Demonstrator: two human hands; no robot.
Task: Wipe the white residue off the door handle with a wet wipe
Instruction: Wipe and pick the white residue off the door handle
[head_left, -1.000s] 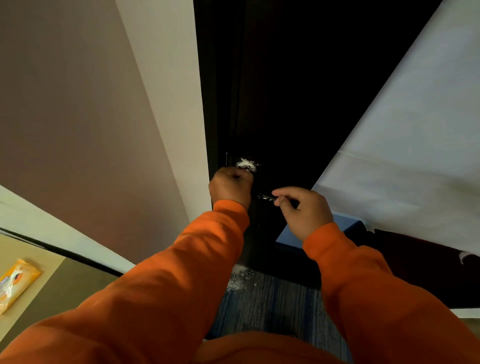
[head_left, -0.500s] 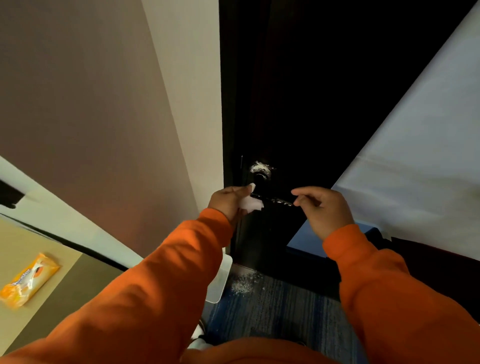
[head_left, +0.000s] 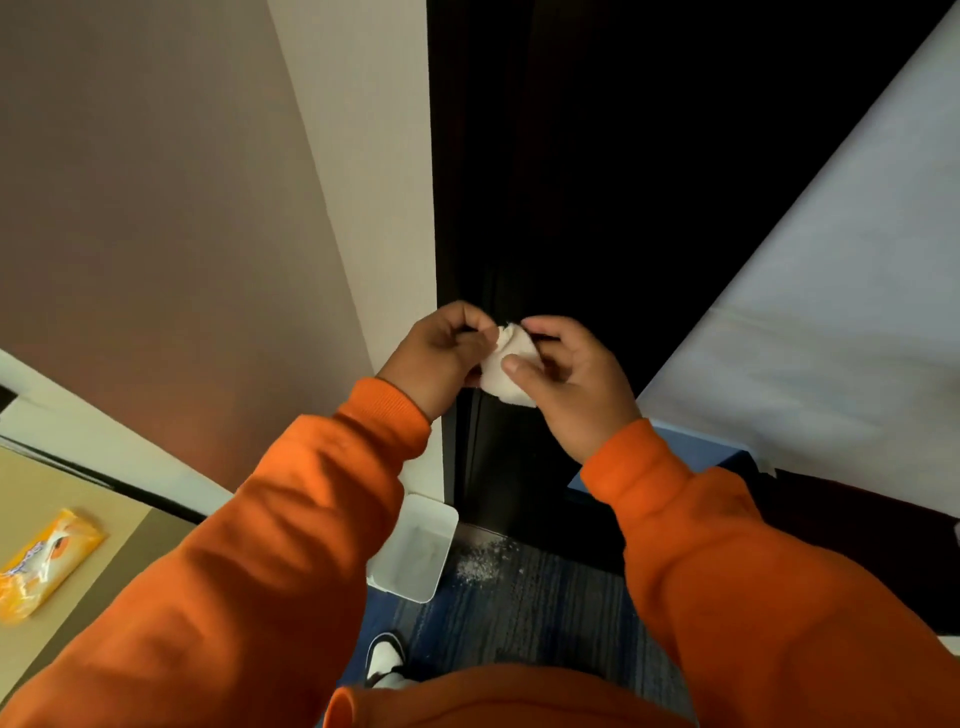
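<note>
Contact with the door handle is just broken: the left hand (head_left: 441, 353) is lifted off it and closed, thumb against curled fingers, on the 9 o'clock edge of the wet wipe (head_left: 506, 376), whose 3 o'clock edge is pinched by the right hand's (head_left: 566, 374) thumb and forefinger. A refold is judged likely, so wiping is paused. Pale and crumpled, the wet wipe is held at frame centre, with the door handle hidden behind it.

I am wearing a bright orange sweatshirt (head_left: 493, 699), its front showing nearest me. The left sleeve (head_left: 249, 571) and right sleeve (head_left: 779, 597) are fitting loosely, creasing in soft folds and ending in ribbed cuffs (head_left: 387, 410). My sneaker (head_left: 385, 659) is showing black and white.
</note>
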